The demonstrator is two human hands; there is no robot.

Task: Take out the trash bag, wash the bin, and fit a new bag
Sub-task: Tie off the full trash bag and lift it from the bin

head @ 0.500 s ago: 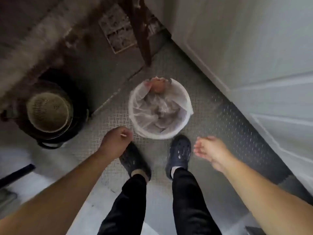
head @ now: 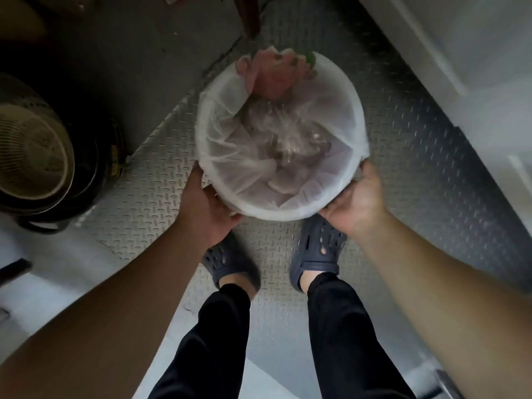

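Bumpy metal floor (head: 417,174) fills the middle of the view, with a pale wall or door (head: 460,38) on the right side. On this floor, or just above it, is a round white bin (head: 355,110), close in front of the person's feet. I cannot tell if it is lifted. A thin see-through trash bag (head: 227,145) lines the bin and folds over its rim. Crumpled trash lies inside the bag, and a pinkish piece (head: 273,76) pokes up at the far rim.

Each hand is on one side of the bin. The left hand (head: 205,204) cups the near left side just under the rim, fingers curled around it. The right hand (head: 358,197) cups the near right side the same way.

Two dark clogs (head: 316,254) stand right behind the bin. Off to the left sits a beige basket (head: 31,145) inside a dark round tub (head: 95,168).
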